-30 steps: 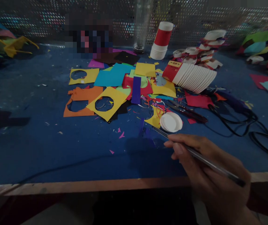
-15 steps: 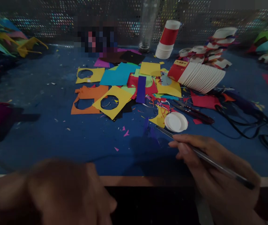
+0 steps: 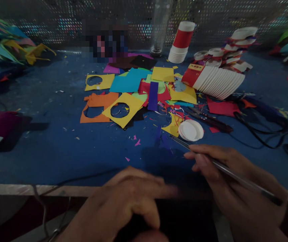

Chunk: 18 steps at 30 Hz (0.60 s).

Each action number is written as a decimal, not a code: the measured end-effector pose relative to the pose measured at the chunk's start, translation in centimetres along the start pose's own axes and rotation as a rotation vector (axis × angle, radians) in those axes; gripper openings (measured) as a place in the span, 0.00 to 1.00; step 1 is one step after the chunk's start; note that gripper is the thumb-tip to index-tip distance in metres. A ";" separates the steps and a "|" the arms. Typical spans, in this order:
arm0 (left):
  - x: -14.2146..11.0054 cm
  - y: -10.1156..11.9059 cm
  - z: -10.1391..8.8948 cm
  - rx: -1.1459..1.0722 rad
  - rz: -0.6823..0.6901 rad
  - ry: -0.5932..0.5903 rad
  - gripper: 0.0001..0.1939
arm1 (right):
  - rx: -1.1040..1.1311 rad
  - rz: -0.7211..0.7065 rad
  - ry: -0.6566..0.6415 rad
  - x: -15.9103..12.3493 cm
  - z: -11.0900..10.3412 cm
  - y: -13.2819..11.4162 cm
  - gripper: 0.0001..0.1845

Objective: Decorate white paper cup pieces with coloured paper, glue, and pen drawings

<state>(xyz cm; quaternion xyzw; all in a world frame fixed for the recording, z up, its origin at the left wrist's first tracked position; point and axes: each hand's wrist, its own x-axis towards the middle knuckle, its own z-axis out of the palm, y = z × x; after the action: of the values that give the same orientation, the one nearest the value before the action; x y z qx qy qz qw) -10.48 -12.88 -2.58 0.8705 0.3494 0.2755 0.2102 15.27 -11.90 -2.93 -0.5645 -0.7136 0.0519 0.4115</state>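
Observation:
My right hand is closed around a clear pen, its tip pointing up and left towards the table. Just beyond the tip lie a white cup lid-like piece and a cut yellow paper scrap. My left hand is over the table's front edge, index finger stretched to the right and blurred at its tip, thumb apart below it. Nothing shows between its fingers. Yellow paper with a round hole, orange paper and a purple strip lie farther back.
Stacked paper cups stand at the back, and another stack lies on its side. Scissors and a black cord are at right. A magenta box-like object sits at left. A clear bottle stands behind.
My left hand has moved right and its index finger now reaches out. My right hand keeps the pen in nearly the same place. The view has shifted slightly left.

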 end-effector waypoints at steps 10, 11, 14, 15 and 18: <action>4.3 -0.3 1.6 0.394 0.127 -0.168 0.16 | -0.059 -0.056 -0.030 0.7 -0.2 0.0 0.06; 4.5 -0.4 1.7 0.414 0.136 -0.176 0.17 | -0.063 -0.058 -0.032 0.8 -0.2 -0.1 0.07; 4.9 -0.8 2.0 0.455 0.169 -0.207 0.21 | -0.042 -0.048 -0.051 0.8 -0.1 0.0 0.06; 4.9 -0.8 2.1 0.465 0.182 -0.212 0.22 | -0.027 -0.040 -0.053 0.8 -0.1 0.0 0.06; 4.7 -1.0 2.6 0.478 0.211 -0.207 0.22 | -0.019 -0.027 -0.059 0.8 0.0 0.1 0.05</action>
<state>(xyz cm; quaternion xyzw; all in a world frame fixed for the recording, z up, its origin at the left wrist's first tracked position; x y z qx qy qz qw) -6.53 -9.29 -3.52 0.9505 0.2886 0.1150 0.0037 15.28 -11.18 -2.56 -0.5567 -0.7336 0.0563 0.3857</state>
